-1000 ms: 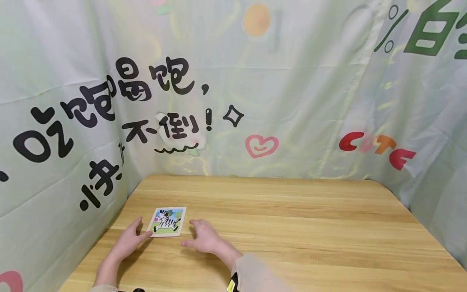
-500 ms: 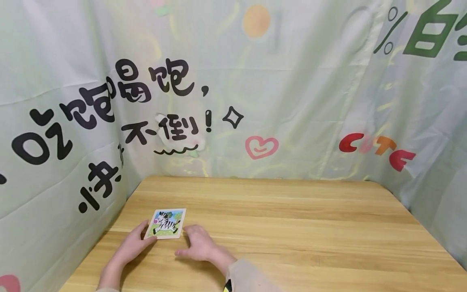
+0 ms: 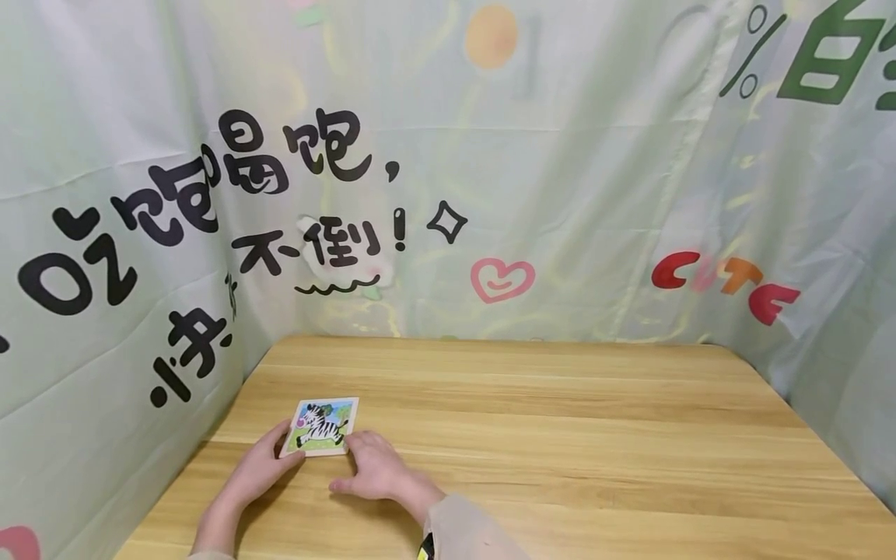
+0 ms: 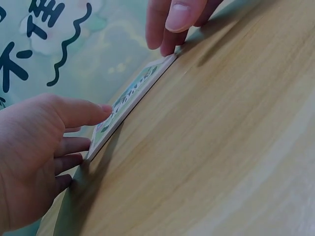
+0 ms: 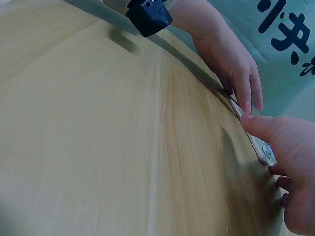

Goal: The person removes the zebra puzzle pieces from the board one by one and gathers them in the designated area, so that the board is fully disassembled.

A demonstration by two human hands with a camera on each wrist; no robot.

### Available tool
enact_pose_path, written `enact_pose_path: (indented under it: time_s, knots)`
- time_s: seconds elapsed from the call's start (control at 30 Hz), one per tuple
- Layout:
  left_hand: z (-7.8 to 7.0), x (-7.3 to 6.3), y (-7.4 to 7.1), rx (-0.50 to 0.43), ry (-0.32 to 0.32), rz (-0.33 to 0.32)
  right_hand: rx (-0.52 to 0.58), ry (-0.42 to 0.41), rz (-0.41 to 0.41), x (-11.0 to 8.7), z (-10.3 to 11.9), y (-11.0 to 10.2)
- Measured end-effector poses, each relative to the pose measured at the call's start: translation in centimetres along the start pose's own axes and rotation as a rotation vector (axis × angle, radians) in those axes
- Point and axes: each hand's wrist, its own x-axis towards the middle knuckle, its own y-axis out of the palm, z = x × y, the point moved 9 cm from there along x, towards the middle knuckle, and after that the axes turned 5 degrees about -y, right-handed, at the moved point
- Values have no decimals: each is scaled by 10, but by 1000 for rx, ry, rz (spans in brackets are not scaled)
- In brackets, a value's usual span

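Note:
A thin square zebra puzzle [image 3: 322,426] with a pale frame lies flat on the table's left side. My left hand [image 3: 260,468] holds its near left corner, thumb at the near edge and fingers along the left side. In the left wrist view the left thumb [image 4: 96,113] overlaps the puzzle's edge, while the other fingertips sit at its corner. My right hand [image 3: 378,467] touches the puzzle's right edge with its fingertips. Its thumb [image 3: 343,486] is stretched out toward the left hand, apart from the puzzle. In the right wrist view, this hand partly hides the puzzle [image 5: 265,153].
The wooden table [image 3: 560,435] extends widely to the right of the hands. A printed cloth curtain [image 3: 574,194] hangs along its back and both sides, close to the left hand's side. A dark device [image 5: 149,17] is worn at the left wrist.
My left hand has moved right and taken hold of the puzzle's corner. My right hand has come in from the right and slightly nearer, its fingertips now at the right edge.

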Motion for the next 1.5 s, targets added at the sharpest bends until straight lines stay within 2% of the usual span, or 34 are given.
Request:
enact_pose_path:
  time_s: [0.2, 0.47, 0.8, 1.13, 1.5]
  knots:
    - [1, -2, 3, 21, -19, 8, 45, 6, -9, -3, -2, -1]
    - [-7, -5, 14, -17, -5, 39, 171, 42, -9, -18, -17, -7]
    - [-32, -5, 30, -44, 77, 84, 196, 12, -30, -37, -38, -22]
    - [-58, -8, 49, -59, 127, 151, 246, 44, -12, -60, -63, -37]
    - [-97, -14, 74, -14, 268, 238, 250, 23, 10, -96, -82, -56]
